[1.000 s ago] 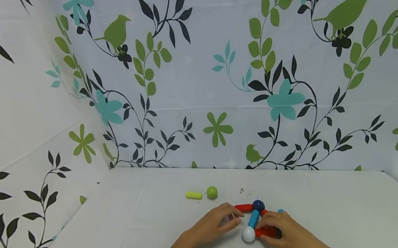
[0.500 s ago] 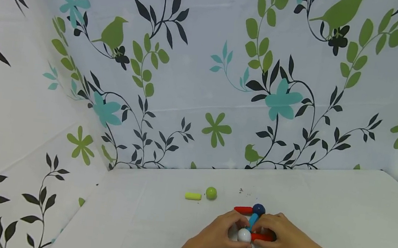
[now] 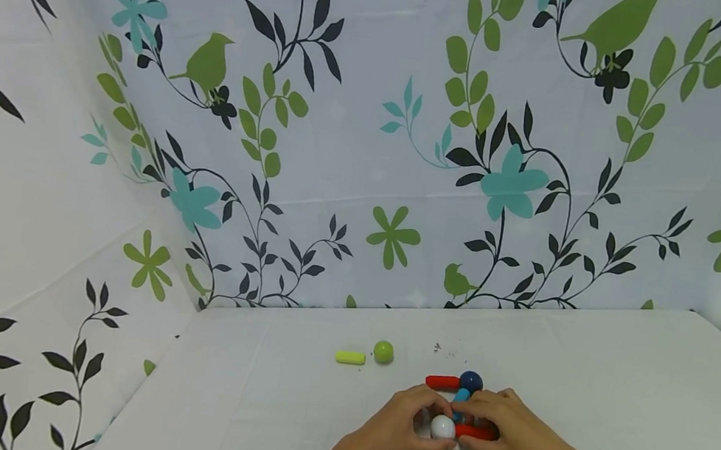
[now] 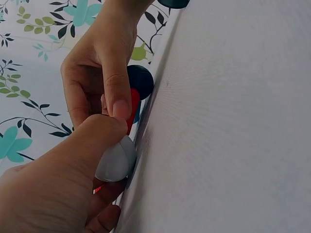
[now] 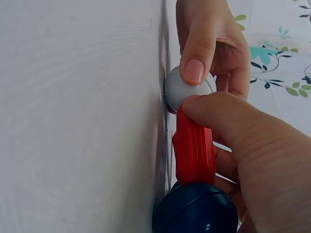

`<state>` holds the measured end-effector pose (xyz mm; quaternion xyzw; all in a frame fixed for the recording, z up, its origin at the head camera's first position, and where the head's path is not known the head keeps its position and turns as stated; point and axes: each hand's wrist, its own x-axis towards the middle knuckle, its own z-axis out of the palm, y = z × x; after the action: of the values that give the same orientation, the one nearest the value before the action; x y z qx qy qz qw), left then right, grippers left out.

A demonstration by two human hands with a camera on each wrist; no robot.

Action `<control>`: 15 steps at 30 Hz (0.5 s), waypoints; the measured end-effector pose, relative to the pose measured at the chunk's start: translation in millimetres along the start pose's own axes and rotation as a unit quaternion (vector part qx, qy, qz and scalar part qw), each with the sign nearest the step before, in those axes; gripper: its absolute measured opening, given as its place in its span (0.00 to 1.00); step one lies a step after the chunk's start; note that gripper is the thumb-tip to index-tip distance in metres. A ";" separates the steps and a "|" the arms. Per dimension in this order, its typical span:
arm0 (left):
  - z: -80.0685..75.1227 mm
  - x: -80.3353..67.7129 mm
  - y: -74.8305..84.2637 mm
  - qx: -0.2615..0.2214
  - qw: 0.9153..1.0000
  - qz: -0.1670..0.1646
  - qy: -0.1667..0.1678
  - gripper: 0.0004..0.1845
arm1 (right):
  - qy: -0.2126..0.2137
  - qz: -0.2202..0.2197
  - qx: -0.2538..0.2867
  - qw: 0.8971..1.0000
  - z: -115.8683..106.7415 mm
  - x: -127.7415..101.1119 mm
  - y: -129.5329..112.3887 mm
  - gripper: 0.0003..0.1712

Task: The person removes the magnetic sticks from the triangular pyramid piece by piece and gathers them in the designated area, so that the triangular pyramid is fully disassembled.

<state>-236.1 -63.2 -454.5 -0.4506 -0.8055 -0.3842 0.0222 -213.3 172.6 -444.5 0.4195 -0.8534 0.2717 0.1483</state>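
We see the near red rod (image 3: 476,432) low at the bench (image 3: 248,390), its long axis running 9 to 3 o'clock, its 9 o'clock end seemingly touching the white ball (image 3: 443,427). The right hand (image 3: 506,429) pinches the rod while the left hand (image 3: 406,421) grips the ball, probably to steady the joint. Toward 12, a dark blue ball (image 3: 471,381) meets another red rod (image 3: 443,383); toward 10 we find a lime rod (image 3: 350,357) and green ball (image 3: 384,352).
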 end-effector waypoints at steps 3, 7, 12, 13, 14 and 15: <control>-0.5 0.2 -0.2 -0.005 1.000 -0.007 -0.006 0.13 | -0.002 -0.002 0.003 1.000 0.3 -0.4 0.8 0.19; -0.8 0.0 -1.3 -0.008 1.000 -0.010 -0.016 0.13 | -0.005 -0.005 0.011 1.000 0.0 -0.7 1.1 0.19; -1.4 0.0 -1.9 -0.006 1.000 -0.012 -0.026 0.13 | -0.009 -0.010 0.026 1.000 -0.7 -0.7 0.9 0.19; -1.6 0.1 -2.0 -0.005 1.000 -0.012 -0.027 0.13 | -0.010 -0.010 0.028 1.000 -0.6 -0.7 1.2 0.18; -1.6 0.2 -2.0 -0.004 1.000 -0.012 -0.028 0.13 | -0.011 -0.009 0.029 0.999 -0.4 -0.7 1.4 0.18; -1.8 0.3 -2.2 -0.003 1.000 -0.011 -0.028 0.13 | -0.011 -0.009 0.030 0.999 -0.3 -0.6 1.7 0.18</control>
<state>-238.4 -64.7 -454.5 -0.4522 -0.8096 -0.3741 -0.0060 -214.3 174.0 -445.1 0.4345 -0.8424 0.2914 0.1289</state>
